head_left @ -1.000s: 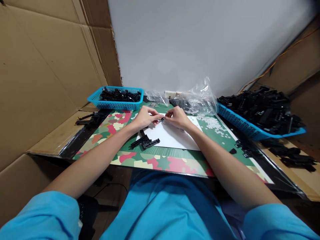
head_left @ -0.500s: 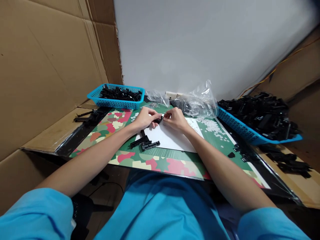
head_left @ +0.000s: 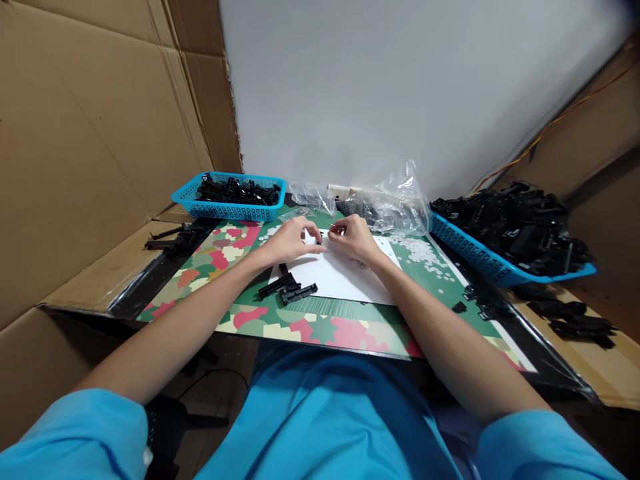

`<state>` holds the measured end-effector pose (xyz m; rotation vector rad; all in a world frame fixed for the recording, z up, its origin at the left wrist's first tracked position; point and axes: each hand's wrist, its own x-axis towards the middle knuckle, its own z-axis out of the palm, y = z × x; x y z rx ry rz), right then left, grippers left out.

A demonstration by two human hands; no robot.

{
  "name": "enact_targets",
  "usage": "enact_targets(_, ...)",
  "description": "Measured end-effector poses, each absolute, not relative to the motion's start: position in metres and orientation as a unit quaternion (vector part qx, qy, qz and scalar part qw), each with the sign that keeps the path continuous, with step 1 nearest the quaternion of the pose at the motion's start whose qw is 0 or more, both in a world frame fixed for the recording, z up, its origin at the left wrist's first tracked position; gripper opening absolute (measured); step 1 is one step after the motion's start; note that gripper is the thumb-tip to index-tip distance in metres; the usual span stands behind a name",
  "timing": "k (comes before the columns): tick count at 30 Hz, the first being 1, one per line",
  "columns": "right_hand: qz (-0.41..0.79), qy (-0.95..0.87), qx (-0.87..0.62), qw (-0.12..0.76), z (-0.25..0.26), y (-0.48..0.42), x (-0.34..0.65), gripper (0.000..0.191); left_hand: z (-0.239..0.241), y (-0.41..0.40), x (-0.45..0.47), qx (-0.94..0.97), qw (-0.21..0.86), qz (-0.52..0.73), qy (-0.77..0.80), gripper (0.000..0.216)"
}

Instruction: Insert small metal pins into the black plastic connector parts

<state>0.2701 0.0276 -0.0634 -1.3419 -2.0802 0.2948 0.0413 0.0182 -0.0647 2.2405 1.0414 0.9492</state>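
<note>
Both hands meet over a white sheet [head_left: 345, 277] on a patterned mat [head_left: 320, 327]. My left hand [head_left: 290, 240] pinches a small black plastic part [head_left: 319, 241] with curled fingers. My right hand [head_left: 354, 239] is closed in a pinch right beside it, holding something tiny I cannot make out. A few black plastic strips [head_left: 287, 287] lie on the sheet's near left corner, below my left wrist.
A blue basket [head_left: 227, 197] of black parts stands at the back left, a fuller blue basket [head_left: 505, 233] at the right. Clear plastic bags [head_left: 390, 200] lie behind the hands, small white pieces [head_left: 423, 253] to their right. Cardboard walls [head_left: 100, 133] enclose the left side.
The hands stayed together over the sheet, with only small finger shifts around the black part. The view swayed slightly.
</note>
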Motion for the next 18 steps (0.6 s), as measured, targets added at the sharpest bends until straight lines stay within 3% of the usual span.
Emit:
enact_targets(4,0.11,-0.79,-0.505,0.331,-0.064,0.031,0.276,0.021,-0.066,0.017,0.041,0.869,0.157,0.275,0.38,0.023)
enact_targets(10,0.107,-0.785,-0.498,0.352,-0.063,0.031,0.277,0.019,-0.065,0.015,0.038,0.892,0.149,0.231,0.36,0.01)
enact_targets(18,0.179,-0.78,-0.512,0.313,-0.055,0.029,0.28,0.017,-0.059,0.012,0.037,0.851,0.225,0.257,0.4,0.032)
